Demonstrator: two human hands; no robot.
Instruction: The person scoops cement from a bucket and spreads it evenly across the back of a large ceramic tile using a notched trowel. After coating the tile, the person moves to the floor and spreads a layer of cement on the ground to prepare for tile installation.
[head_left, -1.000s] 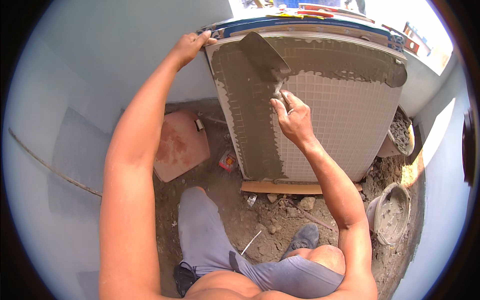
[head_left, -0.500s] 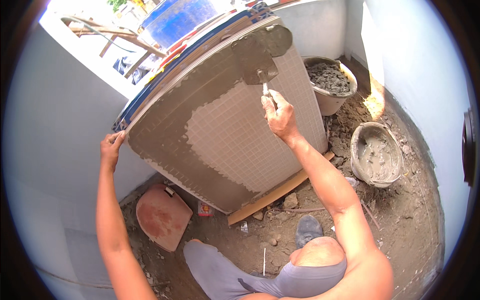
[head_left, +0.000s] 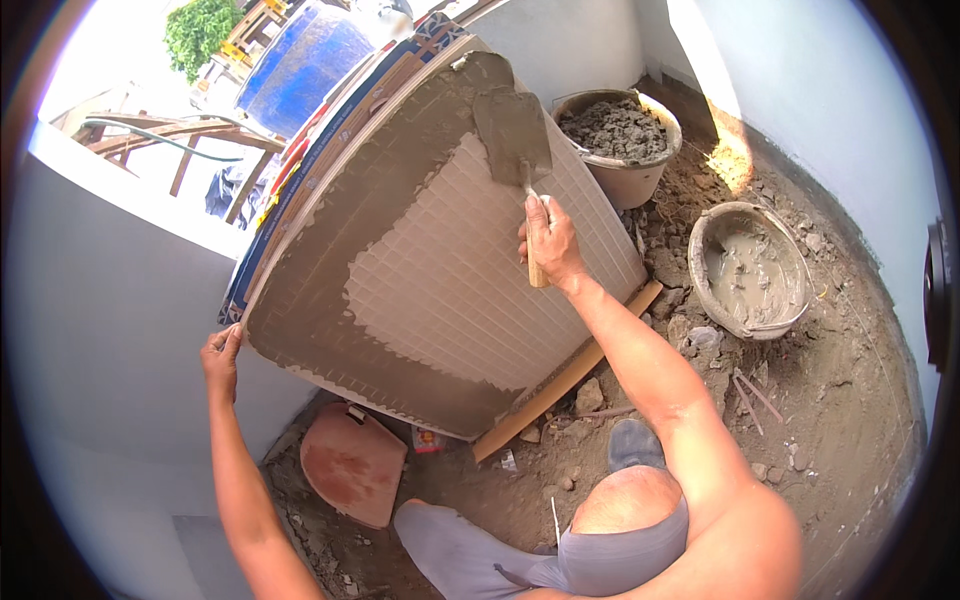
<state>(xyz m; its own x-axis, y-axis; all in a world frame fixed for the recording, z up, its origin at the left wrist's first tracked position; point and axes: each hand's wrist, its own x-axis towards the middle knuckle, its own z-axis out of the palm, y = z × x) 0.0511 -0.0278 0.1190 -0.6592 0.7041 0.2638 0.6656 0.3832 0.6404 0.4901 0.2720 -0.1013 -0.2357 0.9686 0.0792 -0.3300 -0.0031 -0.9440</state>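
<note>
A large tile point(head_left: 430, 265) leans in front of me with its gridded back facing me. Grey mortar point(head_left: 310, 290) coats its upper, left and lower borders, while the grid in the middle is bare. My right hand point(head_left: 550, 240) is wrapped around the wooden handle of a trowel point(head_left: 513, 135). The mortar-smeared blade lies over the tile's upper right part, just below a thick patch of mortar point(head_left: 485, 68) at the top corner. At the lower left corner of the tile, my left hand point(head_left: 222, 352) pinches the edge between thumb and fingers.
Behind the tile stand more tiles and boxes point(head_left: 350, 115). To the right are a bucket point(head_left: 628, 185) of stiff mortar and a bucket point(head_left: 702, 265) of wet slurry. A reddish rounded panel point(head_left: 352, 465) lies below left. A board strip point(head_left: 565, 372) runs under the tile's edge.
The trowel has shifted from the mortar at the top corner down along the tile's right side, and its handle now shows fully. My left hand keeps its hold. The whole view has shifted.
</note>
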